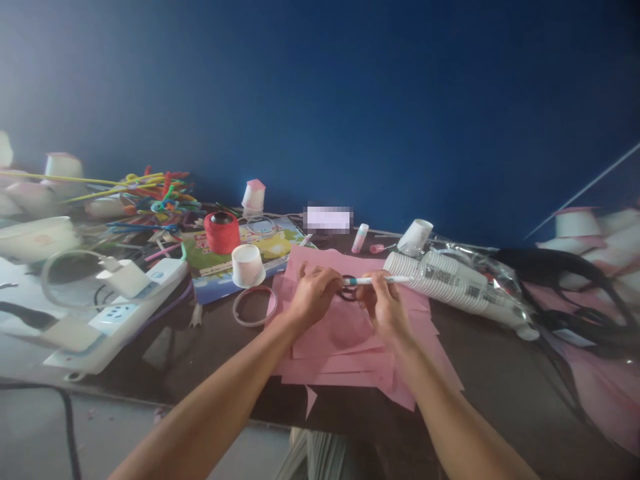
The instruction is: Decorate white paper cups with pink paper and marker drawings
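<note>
A white pen point(403, 279) with a teal band lies level between my two hands, above a stack of pink paper point(340, 333). My right hand point(385, 307) is closed around its middle, with the thumb and fingers pressed on it. At the pen's left end, the bent fingers of my left hand point(316, 292) close on the tip; whether a cap is there is hidden. Behind the fingers a dark ring point(347, 293) rests on the paper, partly covered by the hands. A pale pink ring point(255, 307) lies left of my left hand.
Nested paper cups point(450, 283) lie at the right. Left stand a white cup point(248, 265), red thread spool point(221, 233) and power strip point(120, 317) with cables. Pipe cleaners point(165, 193) are heaped behind. A glue stick point(359, 238) stands near the blue wall point(350, 100).
</note>
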A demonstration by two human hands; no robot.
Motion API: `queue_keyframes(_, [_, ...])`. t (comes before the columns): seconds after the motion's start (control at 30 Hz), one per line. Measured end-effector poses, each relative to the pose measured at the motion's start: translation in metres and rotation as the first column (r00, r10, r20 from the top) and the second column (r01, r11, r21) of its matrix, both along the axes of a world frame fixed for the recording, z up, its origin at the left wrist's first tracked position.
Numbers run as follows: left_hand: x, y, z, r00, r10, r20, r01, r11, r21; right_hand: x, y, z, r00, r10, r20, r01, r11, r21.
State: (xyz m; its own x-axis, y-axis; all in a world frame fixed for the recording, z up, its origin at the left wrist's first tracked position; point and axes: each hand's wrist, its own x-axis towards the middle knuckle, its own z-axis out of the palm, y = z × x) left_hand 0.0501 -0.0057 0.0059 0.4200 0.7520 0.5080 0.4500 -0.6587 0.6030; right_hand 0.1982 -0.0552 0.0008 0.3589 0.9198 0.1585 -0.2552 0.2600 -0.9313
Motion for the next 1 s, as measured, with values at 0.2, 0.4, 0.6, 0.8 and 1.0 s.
queue_keyframes(0.2, [-0.024,0.024,0.003,0.927,0.259,0.271,-0.260,0.965,-0.032,0.013,-0.002,0.010,0.948,-0.176,0.265,0.139,0.978,0.154])
queue_keyframes(0.4, [-0.038,0.034,-0.002,0.894,0.323,0.309,-0.301,0.946,-0.119,0.018,0.005,0.021,0.747,-0.094,0.659,0.104,0.994,0.024])
queue_keyframes(0.6, [-0.038,0.036,-0.008,0.924,0.276,0.263,-0.272,0.961,-0.052,0.014,0.067,0.035,0.169,0.009,0.986,0.038,0.999,-0.016])
queue_keyframes(0.8, [-0.038,0.034,-0.012,0.928,0.302,0.217,-0.289,0.953,-0.088,0.012,0.098,0.034,-0.102,0.135,0.986,0.092,0.988,-0.125])
queue_keyframes(1.0, [-0.035,0.027,-0.008,0.953,0.230,0.196,-0.218,0.973,-0.079,0.013,0.064,0.023,-0.002,0.163,0.987,0.002,0.987,-0.163])
